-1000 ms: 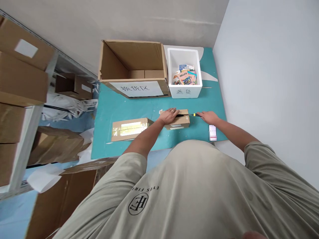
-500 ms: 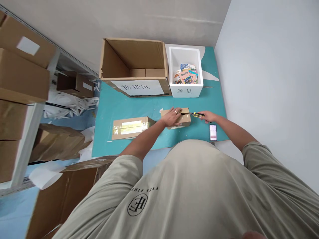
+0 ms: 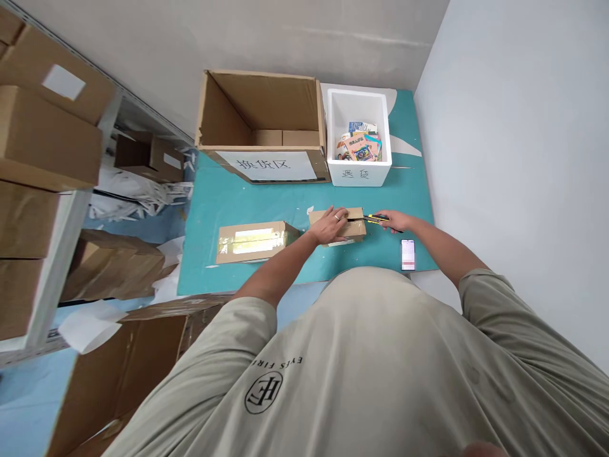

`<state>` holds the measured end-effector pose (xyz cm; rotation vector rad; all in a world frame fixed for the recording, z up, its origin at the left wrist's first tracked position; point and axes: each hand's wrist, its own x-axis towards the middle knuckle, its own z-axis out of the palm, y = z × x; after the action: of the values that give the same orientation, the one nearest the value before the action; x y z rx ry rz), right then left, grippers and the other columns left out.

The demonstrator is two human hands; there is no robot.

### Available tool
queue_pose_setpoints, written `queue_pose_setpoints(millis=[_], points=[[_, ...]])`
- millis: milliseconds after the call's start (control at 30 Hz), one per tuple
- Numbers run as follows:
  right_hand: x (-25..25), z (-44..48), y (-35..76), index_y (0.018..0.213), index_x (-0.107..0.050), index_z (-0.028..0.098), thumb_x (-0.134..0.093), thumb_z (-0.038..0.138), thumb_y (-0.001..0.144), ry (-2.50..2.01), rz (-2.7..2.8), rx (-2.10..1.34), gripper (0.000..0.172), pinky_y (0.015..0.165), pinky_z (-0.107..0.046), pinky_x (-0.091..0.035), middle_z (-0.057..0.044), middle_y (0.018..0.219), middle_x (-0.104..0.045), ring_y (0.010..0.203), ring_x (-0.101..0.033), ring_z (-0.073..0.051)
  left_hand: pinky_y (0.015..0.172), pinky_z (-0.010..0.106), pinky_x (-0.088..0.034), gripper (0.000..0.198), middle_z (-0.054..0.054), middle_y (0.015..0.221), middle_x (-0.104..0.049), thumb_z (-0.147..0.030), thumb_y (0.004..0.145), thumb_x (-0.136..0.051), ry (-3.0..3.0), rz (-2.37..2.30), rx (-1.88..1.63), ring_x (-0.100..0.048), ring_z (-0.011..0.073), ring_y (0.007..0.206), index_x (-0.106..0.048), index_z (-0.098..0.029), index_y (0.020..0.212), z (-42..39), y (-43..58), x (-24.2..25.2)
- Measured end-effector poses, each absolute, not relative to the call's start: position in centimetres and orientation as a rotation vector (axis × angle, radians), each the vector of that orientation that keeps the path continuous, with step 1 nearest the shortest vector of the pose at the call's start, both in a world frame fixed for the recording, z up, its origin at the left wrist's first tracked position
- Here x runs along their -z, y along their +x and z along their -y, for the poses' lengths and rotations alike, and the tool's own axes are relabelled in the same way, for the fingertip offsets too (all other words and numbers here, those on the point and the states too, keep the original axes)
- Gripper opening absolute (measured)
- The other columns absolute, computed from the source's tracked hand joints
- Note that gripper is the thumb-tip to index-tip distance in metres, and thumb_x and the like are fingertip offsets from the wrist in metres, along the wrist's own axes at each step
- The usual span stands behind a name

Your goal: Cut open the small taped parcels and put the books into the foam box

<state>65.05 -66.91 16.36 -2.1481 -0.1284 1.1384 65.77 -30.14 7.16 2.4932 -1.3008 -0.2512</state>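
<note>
The left hand [image 3: 328,225] lies spread flat on a small cardboard box [image 3: 356,231] on the desk [image 3: 247,206] while the right hand [image 3: 396,221] pinches a utility knife [image 3: 375,219] just beside it, so a slip could cut the left hand.

From the right hand [image 3: 392,222], the worktop [image 3: 247,198] is free at 12 o'clock; a foam box [image 3: 358,171] stands at 11 o'clock, and a phone [image 3: 408,254] is in the way at 5 o'clock.
</note>
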Motion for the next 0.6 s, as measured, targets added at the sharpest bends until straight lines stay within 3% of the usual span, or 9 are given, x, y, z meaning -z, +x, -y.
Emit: queue_pose_setpoints(millis=[267,600], points=[[-17.6,67.9,64.7,0.18,-0.063,0.035,-0.078,0.042,0.118,-2.079,0.053,-1.214,0.064,0.05,-0.019,-0.047,0.004,0.082,-0.078,0.054,-0.065,-0.011,0.146,0.076,-0.028,0.066,0.032,0.174,-0.055,-0.064,0.101,-0.082,2.513,1.279,0.291,-0.044,0.0511,0.172,-0.074,-0.015,0.145,30.0,65.7,-7.6],[-17.4,66.1,64.8,0.181,-0.061,0.03,-0.079,0.039,0.118,-2.052,0.101,-1.225,0.066,0.048,-0.019,-0.043,0.006,0.077,-0.074,0.05,-0.06,-0.009,0.147,0.079,-0.027,0.067,0.033,0.173,-0.056,-0.061,0.1,-0.086,2.475,1.269,0.348,-0.045,0.0523,0.173,-0.073,-0.015,0.147,30.0,65.6,-8.0]])
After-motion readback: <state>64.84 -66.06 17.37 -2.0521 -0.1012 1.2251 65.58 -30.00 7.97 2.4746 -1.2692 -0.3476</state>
